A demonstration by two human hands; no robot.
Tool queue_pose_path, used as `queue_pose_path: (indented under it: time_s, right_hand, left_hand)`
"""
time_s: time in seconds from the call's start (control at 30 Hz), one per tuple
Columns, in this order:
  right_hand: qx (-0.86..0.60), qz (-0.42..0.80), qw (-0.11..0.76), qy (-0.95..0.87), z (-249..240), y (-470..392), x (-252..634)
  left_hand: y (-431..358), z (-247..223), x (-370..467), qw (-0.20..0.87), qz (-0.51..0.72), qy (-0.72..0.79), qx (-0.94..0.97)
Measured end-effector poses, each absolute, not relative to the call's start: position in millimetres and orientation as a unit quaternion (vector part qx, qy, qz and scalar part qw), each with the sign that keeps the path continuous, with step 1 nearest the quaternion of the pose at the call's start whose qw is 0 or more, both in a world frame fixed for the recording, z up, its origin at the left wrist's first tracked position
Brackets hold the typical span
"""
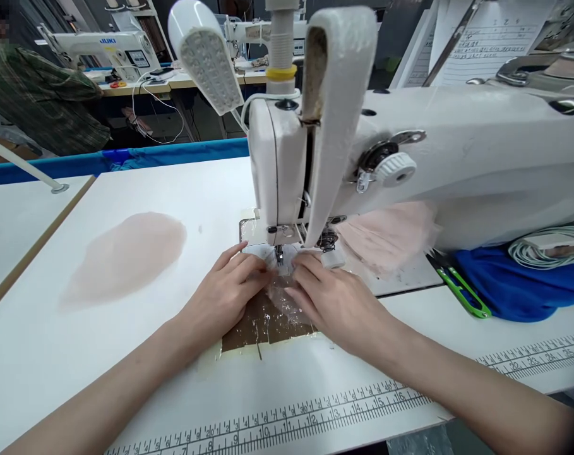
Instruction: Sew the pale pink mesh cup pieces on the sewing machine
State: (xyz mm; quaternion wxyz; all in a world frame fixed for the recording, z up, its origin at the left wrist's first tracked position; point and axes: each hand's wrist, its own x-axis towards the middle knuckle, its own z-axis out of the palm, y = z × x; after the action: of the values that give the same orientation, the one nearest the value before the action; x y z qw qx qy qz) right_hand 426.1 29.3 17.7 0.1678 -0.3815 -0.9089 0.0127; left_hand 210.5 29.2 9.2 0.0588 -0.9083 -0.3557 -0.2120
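A piece of sheer, see-through fabric [289, 303] lies under the presser foot [280, 254] of a white sewing machine [410, 139]. My left hand [225, 291] pinches its left side, just left of the foot, with the forefinger stretched forward. On the right side of the foot, my right hand [336, 303] has its fingers bent and closed on the fabric's other edge. Below both hands a brown patch [249, 325] with tape around it shows on the table. The fingertips are partly hidden against the fabric.
One pale pink fabric piece [130, 256] lies at left; a pink pile [391, 234] sits beneath the machine arm. Green-handled snips [464, 294] and blue cloth [514, 278] are at right. A printed ruler [287, 423] runs along the front. A person [40, 95] is at back left.
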Motion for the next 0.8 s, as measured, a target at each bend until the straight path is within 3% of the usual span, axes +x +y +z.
queue_pose_path:
  time_s: [0.23, 0.5, 0.8]
  right_hand:
    - [-0.395, -0.027, 0.175, -0.901, 12, 50, 433]
    - [-0.394, -0.022, 0.126, -0.910, 20, 53, 433]
    - [-0.390, -0.022, 0.185, -0.902, 13, 57, 432]
  left_hand:
    - [20, 6, 222, 0.055, -0.229, -0.343, -0.909]
    - [15, 1, 219, 0.075, -0.195, -0.359, -0.909]
    - [3, 9, 237, 0.117, -0.165, -0.397, -0.895]
